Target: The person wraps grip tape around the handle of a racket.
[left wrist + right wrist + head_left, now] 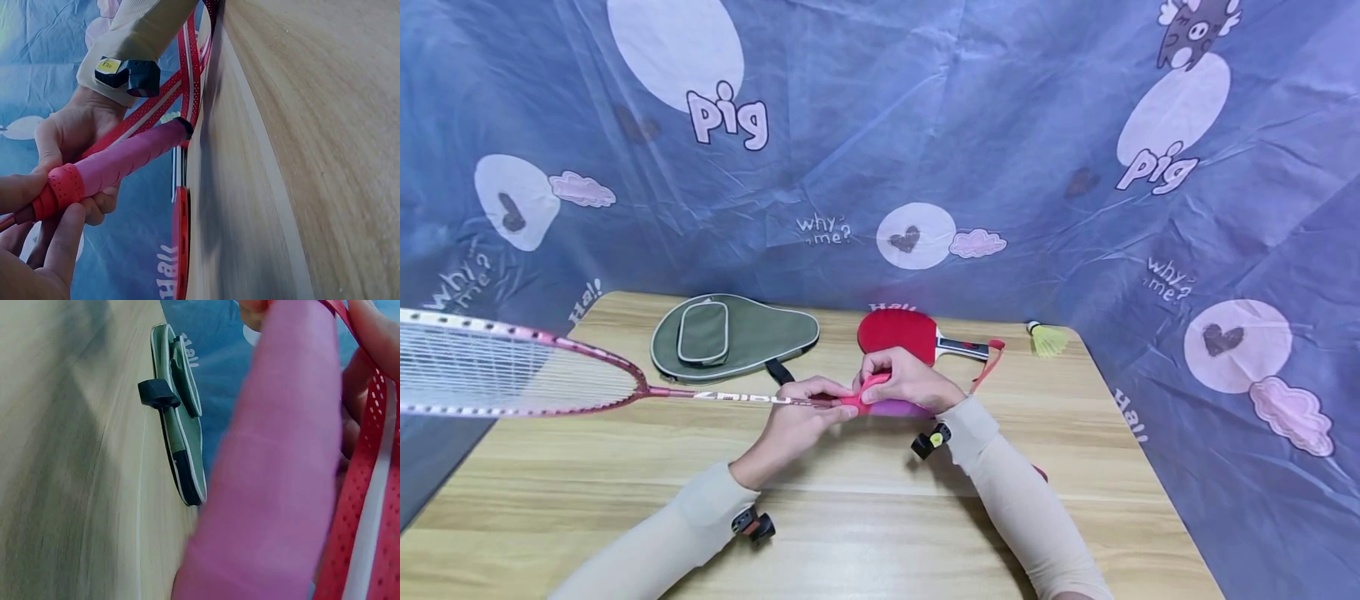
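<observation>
A badminton racket [679, 392] lies level above the table, its strung head out to the left. My left hand [795, 419] pinches it at the shaft end of the handle between thumb and fingers. Perforated red grip tape [64, 187] is wrapped around that end of the handle. The rest of the handle [134, 153] is covered in pink, with a dark butt cap. My right hand [913, 382] holds the tape right beside the wrap. From there a loose strip of tape [153, 109] with a pale middle band trails back past the right wrist.
A green paddle case [752, 337] lies at the back left, its black strap toward the hands. Behind the right hand is a red table tennis paddle [895, 332]. A yellow shuttlecock [1047, 339] sits at the back right. Patterned blue cloth [850, 150] hangs around the table.
</observation>
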Demonstrator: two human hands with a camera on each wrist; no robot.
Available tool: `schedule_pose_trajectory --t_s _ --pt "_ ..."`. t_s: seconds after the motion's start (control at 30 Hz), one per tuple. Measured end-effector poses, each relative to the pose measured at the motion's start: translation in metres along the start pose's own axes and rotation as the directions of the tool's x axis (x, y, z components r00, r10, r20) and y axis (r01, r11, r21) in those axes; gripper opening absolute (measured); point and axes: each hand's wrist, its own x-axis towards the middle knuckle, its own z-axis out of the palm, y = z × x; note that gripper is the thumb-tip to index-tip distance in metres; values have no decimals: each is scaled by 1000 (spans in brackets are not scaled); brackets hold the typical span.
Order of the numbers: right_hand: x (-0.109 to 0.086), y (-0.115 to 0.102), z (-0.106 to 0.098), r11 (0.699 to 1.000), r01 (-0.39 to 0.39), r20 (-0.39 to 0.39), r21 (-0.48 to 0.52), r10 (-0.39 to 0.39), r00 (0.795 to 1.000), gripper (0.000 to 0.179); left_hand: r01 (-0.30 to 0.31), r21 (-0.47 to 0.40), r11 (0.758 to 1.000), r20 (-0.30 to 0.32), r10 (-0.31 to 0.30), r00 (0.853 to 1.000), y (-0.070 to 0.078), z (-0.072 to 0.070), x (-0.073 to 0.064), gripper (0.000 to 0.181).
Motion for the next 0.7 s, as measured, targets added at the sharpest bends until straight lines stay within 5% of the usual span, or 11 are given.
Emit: schedule_pose_trajectory --t_s 0.4,0.7 --pt "2 0 -3 992 -75 -15 -99 73 997 13 -28 49 998 41 26 999 3 -3 -1 24" --pt "2 4 -4 997 -64 -3 -41 64 998 17 -52 39 998 48 50 998 3 -4 0 24"
